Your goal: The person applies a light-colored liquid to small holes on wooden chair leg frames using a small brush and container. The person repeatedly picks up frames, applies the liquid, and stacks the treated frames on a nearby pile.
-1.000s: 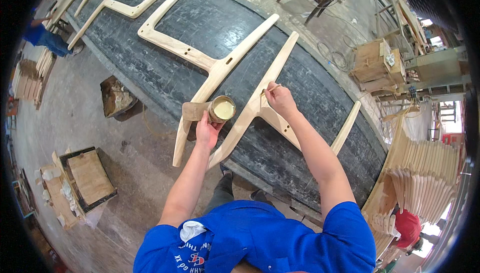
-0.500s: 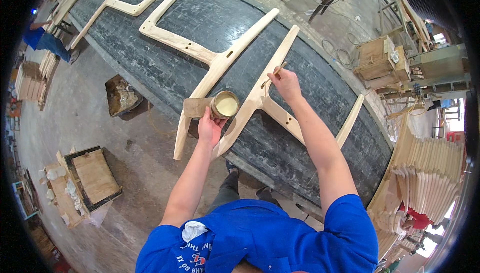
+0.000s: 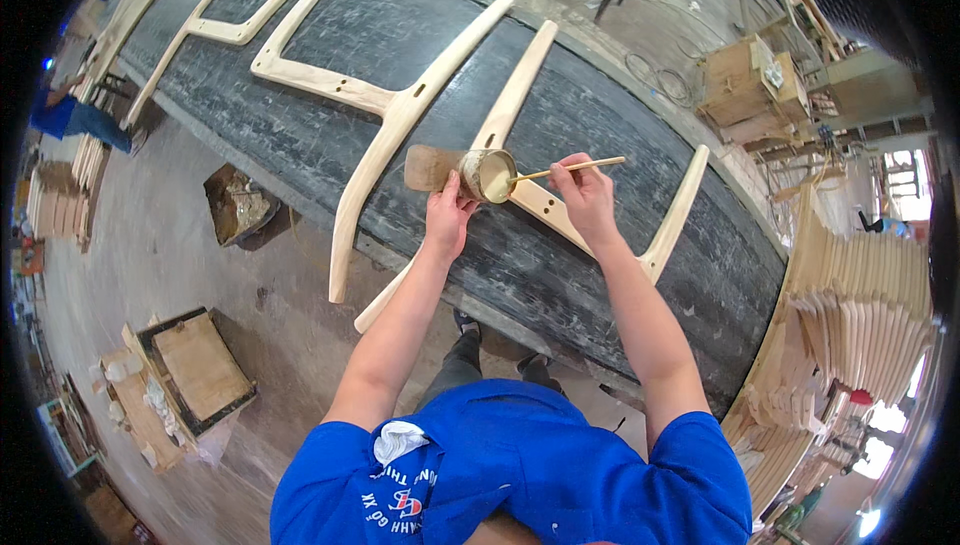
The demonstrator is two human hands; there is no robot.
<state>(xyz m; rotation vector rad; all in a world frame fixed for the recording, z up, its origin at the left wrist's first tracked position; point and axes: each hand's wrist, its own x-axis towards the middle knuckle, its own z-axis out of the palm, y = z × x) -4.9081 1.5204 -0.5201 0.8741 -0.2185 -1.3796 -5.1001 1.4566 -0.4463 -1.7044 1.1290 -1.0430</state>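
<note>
Dipping into the glue tin (image 3: 489, 174), apparently, a thin stick (image 3: 566, 168) sits pinched in right-hand fingers (image 3: 572, 175).

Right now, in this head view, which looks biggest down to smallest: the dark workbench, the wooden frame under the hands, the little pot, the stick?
1. Dark workbench
2. Wooden frame
3. Pot, held by the left hand
4. Stick, in the right hand; longer than the pot but far thinner, so that order is unsure.

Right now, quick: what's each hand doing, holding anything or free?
Left hand: closed on the small round pot of pale paste, holding it above the dark workbench.
Right hand: pinching a thin wooden stick, its tip dipped in the pot.
</note>
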